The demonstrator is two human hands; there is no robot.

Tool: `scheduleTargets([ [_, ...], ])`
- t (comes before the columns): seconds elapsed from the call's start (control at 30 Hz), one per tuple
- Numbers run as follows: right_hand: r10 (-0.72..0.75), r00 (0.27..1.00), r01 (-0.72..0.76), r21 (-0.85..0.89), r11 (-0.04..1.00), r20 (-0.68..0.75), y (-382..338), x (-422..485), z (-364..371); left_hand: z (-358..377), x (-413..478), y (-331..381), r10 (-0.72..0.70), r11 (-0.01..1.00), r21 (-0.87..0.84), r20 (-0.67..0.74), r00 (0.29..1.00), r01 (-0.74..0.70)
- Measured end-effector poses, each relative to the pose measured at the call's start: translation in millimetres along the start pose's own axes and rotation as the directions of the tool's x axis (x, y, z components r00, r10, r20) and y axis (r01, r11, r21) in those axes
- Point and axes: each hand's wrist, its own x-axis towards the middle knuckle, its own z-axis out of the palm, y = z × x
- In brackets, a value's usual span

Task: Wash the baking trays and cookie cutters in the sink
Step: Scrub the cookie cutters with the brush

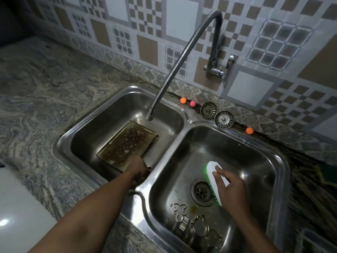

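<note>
Double steel sink (116, 92) in marbled counter (40, 92). Left basin: soapy tray (127, 143) lying tilted, left hand (139, 169) gripping its near corner. Right basin: right hand (230, 187) holding white brush (212, 167), green bristles down, beside drain (201, 192); cutters (198, 225) near front wall. Flexible tap (184, 57) ends above tray. Two strainers (216, 115) and three small balls (182, 100) on back ledge.

Baking tray and cookie cutters in double sink

A dark, soap-flecked baking tray (127, 144) is tilted in the left basin; three metal cookie cutters (198, 225), bear-shaped, are laid flat in the right basin near the drain.
</note>
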Motion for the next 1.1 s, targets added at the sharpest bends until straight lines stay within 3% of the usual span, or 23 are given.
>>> scheduleTargets([
  [0.3,0.014,1.0,-0.014,-0.006,1.0,0.0,1.7,-2.0,-0.3,0.1,-4.7,-1.6,-0.012,0.992,-0.125,0.016,1.0,0.014],
  [0.4,-0.023,0.999,0.022,-0.037,0.999,-0.034,-7.7,-5.6,-6.7,-14.1,-15.2,11.7,-0.029,0.974,-0.225,-0.125,0.992,0.0],
  [0.47,-0.021,0.998,0.02,-0.031,0.999,-0.057,-9.2,-8.6,-11.7,-25.4,-31.1,33.6,0.031,0.97,-0.217,-0.321,0.946,-0.106],
  [0.53,0.008,0.998,-0.008,-0.01,1.0,-0.068,-8.6,-13.8,-17.4,-29.4,-52.5,63.6,0.193,0.94,-0.161,-0.475,0.858,-0.301],
  [0.6,0.004,0.996,-0.005,-0.02,1.0,-0.086,-8.8,-21.8,-24.2,-24.0,-74.9,95.0,0.375,0.873,-0.09,-0.502,0.779,-0.479],
  [0.67,0.001,0.993,-0.002,-0.01,1.0,-0.119,-10.7,-29.1,-36.5,-4.3,-91.9,122.1,0.5,0.82,-0.077,-0.384,0.776,-0.567],
  [0.73,0.026,0.986,-0.024,0.016,1.0,-0.163,-9.1,-35.7,-55.5,27.4,-103.5,143.1,0.578,0.806,-0.023,-0.177,0.796,-0.591],
  [0.9,0.035,0.918,-0.049,-0.026,0.998,-0.396,4.5,-57.9,-125.2,105.6,-136.9,171.0,0.571,0.716,0.243,0.337,0.749,-0.655],
  [1.0,0.09,0.877,-0.15,-0.091,0.985,-0.472,19.7,-82.6,-166.3,142.2,-142.4,164.3,0.511,0.658,0.35,0.443,0.737,-0.667],
  [1.1,0.217,0.841,-0.272,-0.042,0.961,-0.496,40.1,-109.4,-191.3,170.7,-140.7,157.9,0.521,0.609,0.434,0.412,0.747,-0.664],
])
